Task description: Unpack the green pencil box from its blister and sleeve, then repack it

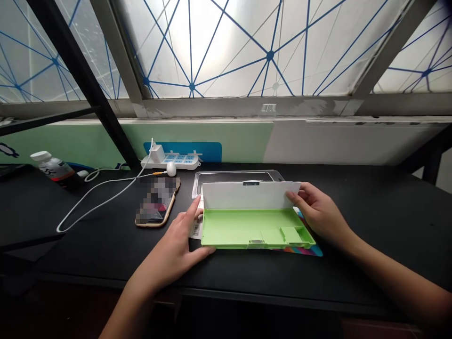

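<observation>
A light green pencil case lies with its lid up, its long tray bare apart from small moulded compartments at the right end. The raised white lid leans back from the tray. My left hand grips the case's left end, thumb at the front corner and fingers behind. With thumb and fingers, my right hand pinches the lid's right edge. Beneath the case a colourful card sticks out at the right, and behind it lies a clear plastic package.
On the black desk, a phone lies left of the case. A white cable loops beside a power strip near the wall. A bottle with a white cap stands tilted at the far left, near a black metal post.
</observation>
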Tool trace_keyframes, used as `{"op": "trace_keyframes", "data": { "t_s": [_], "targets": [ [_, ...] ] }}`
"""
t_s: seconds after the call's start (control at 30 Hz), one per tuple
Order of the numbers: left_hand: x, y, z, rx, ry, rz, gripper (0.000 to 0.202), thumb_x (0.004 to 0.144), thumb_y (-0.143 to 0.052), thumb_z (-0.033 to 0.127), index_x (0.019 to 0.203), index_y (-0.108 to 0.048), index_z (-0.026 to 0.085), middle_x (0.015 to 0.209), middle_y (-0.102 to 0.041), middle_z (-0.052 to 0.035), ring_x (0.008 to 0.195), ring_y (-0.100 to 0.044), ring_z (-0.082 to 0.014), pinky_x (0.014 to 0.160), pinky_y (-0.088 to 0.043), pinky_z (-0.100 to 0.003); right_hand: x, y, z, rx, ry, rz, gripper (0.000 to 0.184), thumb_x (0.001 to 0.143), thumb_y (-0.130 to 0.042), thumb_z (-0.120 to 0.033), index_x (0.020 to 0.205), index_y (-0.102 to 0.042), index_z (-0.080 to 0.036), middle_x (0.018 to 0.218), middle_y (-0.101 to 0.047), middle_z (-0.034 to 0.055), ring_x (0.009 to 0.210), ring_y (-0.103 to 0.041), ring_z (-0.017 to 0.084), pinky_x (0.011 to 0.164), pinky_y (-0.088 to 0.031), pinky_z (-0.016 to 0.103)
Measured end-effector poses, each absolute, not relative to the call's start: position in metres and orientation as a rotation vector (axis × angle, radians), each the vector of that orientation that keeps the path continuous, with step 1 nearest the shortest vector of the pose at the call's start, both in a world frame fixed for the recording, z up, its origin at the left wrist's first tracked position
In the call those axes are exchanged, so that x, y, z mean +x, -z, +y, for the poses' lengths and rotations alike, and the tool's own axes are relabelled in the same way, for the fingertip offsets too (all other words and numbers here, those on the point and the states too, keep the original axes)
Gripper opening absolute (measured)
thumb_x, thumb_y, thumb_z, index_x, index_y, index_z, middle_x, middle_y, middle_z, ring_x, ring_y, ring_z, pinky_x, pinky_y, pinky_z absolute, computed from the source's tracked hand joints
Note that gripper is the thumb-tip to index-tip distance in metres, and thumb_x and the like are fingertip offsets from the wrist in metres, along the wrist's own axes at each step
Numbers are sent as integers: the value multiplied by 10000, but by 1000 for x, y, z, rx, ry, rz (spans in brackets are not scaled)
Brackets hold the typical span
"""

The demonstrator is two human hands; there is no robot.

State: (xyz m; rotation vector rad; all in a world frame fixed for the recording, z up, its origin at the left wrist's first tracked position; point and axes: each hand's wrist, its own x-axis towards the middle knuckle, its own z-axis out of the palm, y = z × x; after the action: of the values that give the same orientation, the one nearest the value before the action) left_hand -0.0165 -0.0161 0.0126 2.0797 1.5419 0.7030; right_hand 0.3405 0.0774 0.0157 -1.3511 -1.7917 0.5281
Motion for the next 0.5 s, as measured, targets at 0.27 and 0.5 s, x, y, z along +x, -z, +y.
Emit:
{"op": "trace_keyframes", "data": {
  "t_s": [0.27, 0.5],
  "targets": [
    [-16, -19, -15, 2089, -701, 1558, 572, 913, -682, 498, 1434, -522, 325, 1363, -615, -99, 1232, -633, -307, 1026, -543, -445, 388, -4, 39, -1078, -352, -2365, 598, 995, -391, -643, 1514, -477, -360, 1511, -577, 92, 1360, -557, 367, 1048, -532, 550],
    [-15, -14, -8, 2166, -755, 1554, 524, 974, -577, 510, 1450, -509, 304, 1388, -619, -87, 1243, -620, -297, 1017, -547, -413, 381, 0, 37, -1090, -145, -2337, 582, 902, -682, -438, 1455, -513, -365, 1326, -689, 104, 1247, -630, 357, 932, -602, 519]
  ]
}}
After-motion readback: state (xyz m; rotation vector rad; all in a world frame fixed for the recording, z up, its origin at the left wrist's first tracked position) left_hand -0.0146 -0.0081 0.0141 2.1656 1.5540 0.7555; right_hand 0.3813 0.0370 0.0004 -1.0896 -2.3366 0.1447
